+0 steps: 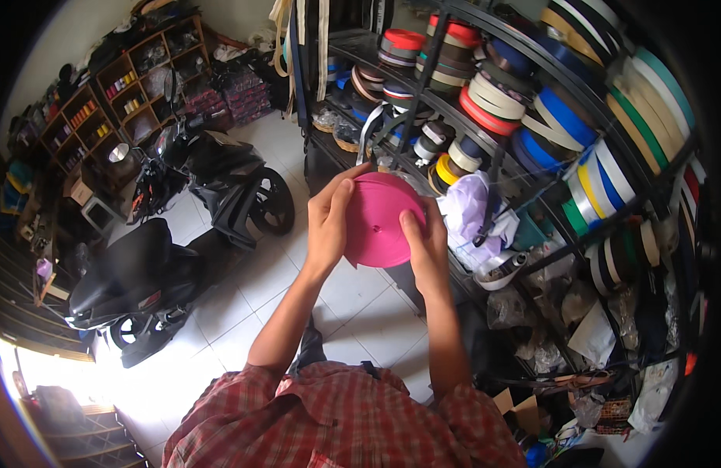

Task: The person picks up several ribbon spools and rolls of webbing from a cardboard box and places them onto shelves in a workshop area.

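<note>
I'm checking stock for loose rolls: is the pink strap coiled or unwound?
Coiled: the pink strap makes a flat, round disc with a small dark centre, held between the left hand and right hand.

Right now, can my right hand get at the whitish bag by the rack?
Probably yes: nothing visible blocks the right hand from the whitish bag, though depth is hard to judge. It's holding the pink roll, so the left hand might have to keep that.
</note>
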`<act>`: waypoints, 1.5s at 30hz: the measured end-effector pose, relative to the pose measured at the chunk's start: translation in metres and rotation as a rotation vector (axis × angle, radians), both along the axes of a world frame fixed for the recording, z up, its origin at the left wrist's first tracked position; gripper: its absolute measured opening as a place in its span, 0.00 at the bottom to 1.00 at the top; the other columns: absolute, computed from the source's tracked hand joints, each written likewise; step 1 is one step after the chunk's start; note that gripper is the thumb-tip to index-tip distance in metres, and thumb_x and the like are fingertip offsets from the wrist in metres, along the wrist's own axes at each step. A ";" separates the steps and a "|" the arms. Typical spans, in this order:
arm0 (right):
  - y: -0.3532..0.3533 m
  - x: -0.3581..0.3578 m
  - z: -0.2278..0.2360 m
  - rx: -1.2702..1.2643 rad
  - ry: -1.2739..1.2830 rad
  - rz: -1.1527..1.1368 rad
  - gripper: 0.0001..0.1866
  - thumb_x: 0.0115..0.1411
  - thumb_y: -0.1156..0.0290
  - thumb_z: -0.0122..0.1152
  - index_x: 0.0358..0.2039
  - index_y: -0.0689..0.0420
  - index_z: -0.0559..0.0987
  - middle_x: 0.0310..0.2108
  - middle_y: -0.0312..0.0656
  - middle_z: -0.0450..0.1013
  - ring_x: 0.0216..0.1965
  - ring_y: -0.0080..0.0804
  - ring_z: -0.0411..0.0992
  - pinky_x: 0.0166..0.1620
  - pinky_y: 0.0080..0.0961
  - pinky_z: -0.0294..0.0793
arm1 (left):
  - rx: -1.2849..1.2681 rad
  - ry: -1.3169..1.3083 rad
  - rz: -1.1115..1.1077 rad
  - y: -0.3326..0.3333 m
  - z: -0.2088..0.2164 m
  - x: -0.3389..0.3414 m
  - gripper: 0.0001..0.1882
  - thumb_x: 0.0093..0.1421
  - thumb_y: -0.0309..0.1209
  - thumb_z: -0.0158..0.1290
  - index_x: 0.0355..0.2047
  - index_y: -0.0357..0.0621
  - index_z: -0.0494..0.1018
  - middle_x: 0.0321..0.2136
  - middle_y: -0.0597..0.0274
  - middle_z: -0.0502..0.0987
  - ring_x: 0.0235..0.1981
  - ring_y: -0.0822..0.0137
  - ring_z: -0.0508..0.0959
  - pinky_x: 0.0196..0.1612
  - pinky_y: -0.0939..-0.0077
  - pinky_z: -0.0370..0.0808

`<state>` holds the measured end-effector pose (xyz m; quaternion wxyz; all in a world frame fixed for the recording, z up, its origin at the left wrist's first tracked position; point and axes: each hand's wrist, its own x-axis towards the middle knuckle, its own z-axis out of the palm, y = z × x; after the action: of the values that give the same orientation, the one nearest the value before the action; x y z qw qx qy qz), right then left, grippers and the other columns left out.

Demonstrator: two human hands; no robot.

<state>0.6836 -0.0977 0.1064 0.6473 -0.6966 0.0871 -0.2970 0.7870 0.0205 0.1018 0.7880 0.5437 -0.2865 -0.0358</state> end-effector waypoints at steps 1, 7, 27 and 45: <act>0.004 0.018 0.000 -0.147 0.057 -0.054 0.17 0.64 0.61 0.53 0.45 0.62 0.69 0.40 0.42 0.70 0.40 0.28 0.67 0.47 0.27 0.66 | -0.005 -0.026 0.014 0.002 -0.001 0.014 0.23 0.70 0.39 0.36 0.51 0.30 0.70 0.43 0.53 0.77 0.45 0.68 0.74 0.53 0.75 0.67; 0.046 0.137 -0.024 0.400 -0.196 -0.360 0.27 0.68 0.52 0.43 0.55 0.62 0.64 0.53 0.48 0.64 0.53 0.35 0.64 0.55 0.32 0.63 | -0.155 -0.006 0.165 -0.013 -0.016 0.080 0.33 0.68 0.50 0.32 0.59 0.32 0.61 0.54 0.49 0.68 0.55 0.62 0.67 0.61 0.69 0.57; 0.030 0.271 0.005 0.530 -0.200 -0.028 0.30 0.67 0.54 0.46 0.63 0.54 0.50 0.60 0.44 0.54 0.61 0.35 0.58 0.60 0.36 0.60 | 0.141 -0.653 0.095 -0.036 -0.032 0.279 0.74 0.29 0.57 0.71 0.65 0.32 0.38 0.64 0.37 0.44 0.64 0.40 0.48 0.64 0.49 0.51; -0.186 0.285 0.059 -0.389 -0.366 -0.599 0.14 0.64 0.74 0.51 0.50 0.62 0.70 0.50 0.45 0.68 0.49 0.29 0.69 0.52 0.28 0.68 | -0.263 -0.142 -0.208 -0.242 0.060 0.393 0.35 0.46 0.37 0.62 0.52 0.34 0.64 0.45 0.53 0.72 0.46 0.64 0.73 0.52 0.71 0.68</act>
<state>0.9689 -0.2840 0.1651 0.3930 -0.6854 0.1115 -0.6028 1.1802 -0.2211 0.1619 0.8222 0.4045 -0.3983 -0.0406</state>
